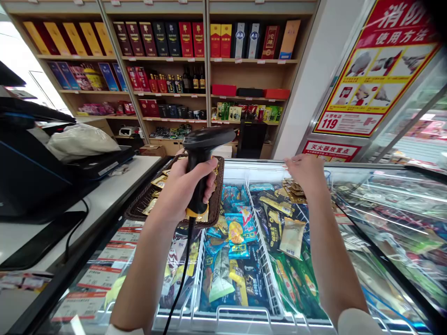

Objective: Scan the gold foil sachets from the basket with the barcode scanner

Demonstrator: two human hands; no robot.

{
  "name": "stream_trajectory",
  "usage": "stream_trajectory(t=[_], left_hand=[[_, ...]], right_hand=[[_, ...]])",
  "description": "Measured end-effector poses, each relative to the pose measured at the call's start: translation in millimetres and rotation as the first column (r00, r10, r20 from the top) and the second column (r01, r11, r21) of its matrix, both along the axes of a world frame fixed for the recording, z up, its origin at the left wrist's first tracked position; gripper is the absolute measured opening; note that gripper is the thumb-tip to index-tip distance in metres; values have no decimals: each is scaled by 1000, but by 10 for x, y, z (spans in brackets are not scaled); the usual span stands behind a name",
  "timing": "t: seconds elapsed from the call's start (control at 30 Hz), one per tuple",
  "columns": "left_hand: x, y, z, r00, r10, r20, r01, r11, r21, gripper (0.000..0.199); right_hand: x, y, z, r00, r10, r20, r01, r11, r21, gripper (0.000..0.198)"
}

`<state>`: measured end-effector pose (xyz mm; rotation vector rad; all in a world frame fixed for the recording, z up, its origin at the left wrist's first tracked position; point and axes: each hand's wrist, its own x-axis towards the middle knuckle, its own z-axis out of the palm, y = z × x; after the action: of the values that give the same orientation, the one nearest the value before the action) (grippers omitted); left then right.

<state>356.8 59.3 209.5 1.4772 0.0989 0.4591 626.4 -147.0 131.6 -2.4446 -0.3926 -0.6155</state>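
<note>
Head view: the scanner [200,152] is above the freezer [233,172], left of its middle. The left hand [177,188] wraps its grip, thumb laid across and fingers curled tight round the far side. The right hand [309,171] is at the freezer's rear edge, right of its middle, with fingers bent and close together; whether they pinch anything I cannot tell. Brown packets [295,191] lie just below it, inside the freezer.

The scanner looks light but a little top-heavy, with a stiff, smooth plastic shell that may slip if held loosely. Its narrow grip, just under the head, seems the best hold; the head itself looks broad and awkward, and a drop could damage it. The cable [183,274] looks soft and bendy, hanging from the yellow-trimmed foot towards the freezer's near side, where it could snag or tug.

A basket [219,193] of gold packs is behind the scanner, at the freezer's left rear corner. Shelves [251,74] stand beyond the freezer.
</note>
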Motion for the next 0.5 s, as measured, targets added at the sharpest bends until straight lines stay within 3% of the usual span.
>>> stream_trajectory(t=[0.17,0.33,0.5], left_hand=[[-18,9,25,1000,-19,2,19,1000,7,18],[-38,23,47,999,31,-11,-31,999,-24,21],[-27,20,28,1000,15,3,-15,1000,-25,19]], right_hand=[[-320,502,35,982,188,-20,-188,982,-33,31],[-558,795,13,948,314,-49,-316,947,-54,33],[-873,1069,-143,855,509,-105,-517,852,-79,30]])
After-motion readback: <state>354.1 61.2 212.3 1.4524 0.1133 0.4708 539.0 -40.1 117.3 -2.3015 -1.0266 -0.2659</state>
